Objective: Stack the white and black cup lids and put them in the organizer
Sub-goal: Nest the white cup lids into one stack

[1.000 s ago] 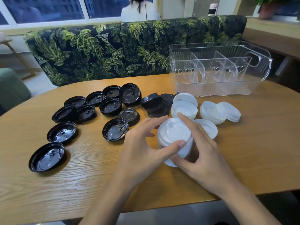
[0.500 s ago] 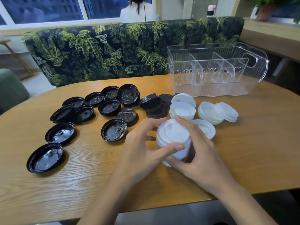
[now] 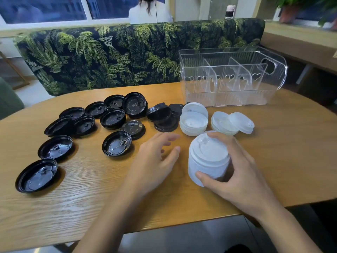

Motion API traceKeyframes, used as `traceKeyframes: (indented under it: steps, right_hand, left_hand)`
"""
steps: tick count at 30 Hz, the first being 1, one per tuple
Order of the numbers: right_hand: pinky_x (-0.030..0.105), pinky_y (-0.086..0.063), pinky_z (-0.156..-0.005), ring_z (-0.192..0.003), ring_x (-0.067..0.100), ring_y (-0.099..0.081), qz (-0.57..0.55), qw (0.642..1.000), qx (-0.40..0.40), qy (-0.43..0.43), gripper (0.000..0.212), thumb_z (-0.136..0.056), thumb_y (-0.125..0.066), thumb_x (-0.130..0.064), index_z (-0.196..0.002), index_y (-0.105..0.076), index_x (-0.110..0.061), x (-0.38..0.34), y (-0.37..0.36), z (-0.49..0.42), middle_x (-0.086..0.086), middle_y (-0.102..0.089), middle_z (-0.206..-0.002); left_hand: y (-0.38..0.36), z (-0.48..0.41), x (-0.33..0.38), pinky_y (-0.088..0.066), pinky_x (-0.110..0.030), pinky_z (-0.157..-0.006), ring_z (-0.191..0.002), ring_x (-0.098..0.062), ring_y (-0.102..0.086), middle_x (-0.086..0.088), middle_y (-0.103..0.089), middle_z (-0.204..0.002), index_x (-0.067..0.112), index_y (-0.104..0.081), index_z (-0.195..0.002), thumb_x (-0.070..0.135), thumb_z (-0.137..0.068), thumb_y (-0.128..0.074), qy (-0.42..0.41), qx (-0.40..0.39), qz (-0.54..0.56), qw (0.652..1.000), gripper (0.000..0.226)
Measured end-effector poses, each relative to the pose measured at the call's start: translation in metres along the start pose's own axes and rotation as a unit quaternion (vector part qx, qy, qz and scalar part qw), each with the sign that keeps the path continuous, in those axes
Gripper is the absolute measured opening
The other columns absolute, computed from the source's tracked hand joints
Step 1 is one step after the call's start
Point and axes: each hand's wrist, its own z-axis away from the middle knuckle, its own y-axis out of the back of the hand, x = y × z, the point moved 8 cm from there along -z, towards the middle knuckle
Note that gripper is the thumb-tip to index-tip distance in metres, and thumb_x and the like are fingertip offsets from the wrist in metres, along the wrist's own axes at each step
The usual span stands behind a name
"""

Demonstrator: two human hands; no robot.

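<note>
A tall stack of white cup lids (image 3: 208, 157) stands on the wooden table (image 3: 91, 198), and my right hand (image 3: 237, 172) is wrapped around it from the right. My left hand (image 3: 155, 161) hovers just left of the stack, fingers apart, holding nothing. More white lids (image 3: 193, 123) lie in loose piles behind the stack. Several black lids (image 3: 116, 146) are scattered across the left half of the table, most upside down. The clear organizer (image 3: 231, 77) with dividers stands at the back right with nothing inside.
A sofa with a palm-leaf print (image 3: 118, 55) runs along the far side of the table. A person in white (image 3: 149, 11) sits behind it, back turned. The table's near edge (image 3: 182, 227) curves below my forearms.
My left hand has let go of the white stack and drawn away to the left. My right hand still holds the stack, which stands slightly more to the right.
</note>
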Motion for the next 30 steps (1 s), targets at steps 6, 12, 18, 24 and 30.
traceKeyframes:
  steps: [6, 12, 18, 24, 30]
  right_hand:
    - [-0.001, -0.034, -0.09, -0.119, -0.012, -0.05, 0.013, 0.999, 0.036, -0.027, 0.079, -0.068, -0.093, -0.03, -0.134, -0.051, -0.041, 0.022, 0.033, 0.012, -0.028, -0.054, -0.128]
    - [-0.001, -0.035, -0.088, -0.119, -0.012, -0.048, 0.006, 0.998, 0.054, -0.043, 0.077, -0.07, -0.091, -0.028, -0.133, -0.049, -0.044, 0.042, 0.054, 0.015, -0.03, -0.051, -0.127]
    - [-0.001, -0.035, -0.088, -0.118, -0.011, -0.049, 0.001, 0.996, 0.073, -0.053, 0.078, -0.071, -0.089, -0.029, -0.135, -0.048, -0.044, 0.054, 0.067, 0.017, -0.023, -0.052, -0.127]
    - [-0.001, -0.035, -0.09, -0.12, -0.011, -0.047, 0.004, 0.994, 0.092, -0.061, 0.079, -0.071, -0.089, -0.028, -0.136, -0.048, -0.043, 0.063, 0.07, 0.018, -0.023, -0.05, -0.128]
    - [0.0, -0.038, -0.089, -0.122, -0.009, -0.045, -0.004, 0.994, 0.09, -0.067, 0.079, -0.071, -0.087, -0.033, -0.137, -0.045, -0.045, 0.066, 0.066, 0.016, -0.029, -0.047, -0.129]
  left_hand:
    - [-0.026, 0.001, 0.022, -0.047, -0.017, -0.092, -0.111, 0.001, -0.057, 0.021, -0.057, -0.134, 0.031, -0.063, -0.139, 0.033, -0.101, -0.066, -0.047, -0.056, -0.108, 0.992, 0.038]
    - [-0.058, -0.013, 0.041, -0.044, -0.022, -0.103, -0.128, -0.006, -0.055, 0.016, -0.055, -0.146, 0.027, -0.059, -0.146, 0.031, -0.101, -0.067, -0.103, -0.092, -0.159, 0.978, 0.046]
    - [-0.087, -0.032, 0.057, -0.049, -0.033, -0.109, -0.136, -0.01, -0.054, 0.015, -0.057, -0.15, 0.029, -0.063, -0.144, 0.028, -0.101, -0.066, -0.152, -0.131, -0.223, 0.954, 0.043]
    - [-0.083, -0.033, 0.052, -0.059, -0.038, -0.088, -0.11, -0.011, -0.068, 0.015, -0.074, -0.117, 0.025, -0.077, -0.113, 0.022, -0.097, -0.072, -0.164, -0.098, -0.221, 0.956, 0.017]
    - [-0.064, -0.023, 0.048, -0.057, -0.032, -0.072, -0.091, -0.009, -0.067, 0.015, -0.071, -0.096, 0.024, -0.071, -0.096, 0.022, -0.09, -0.076, -0.143, -0.055, -0.187, 0.97, 0.009]
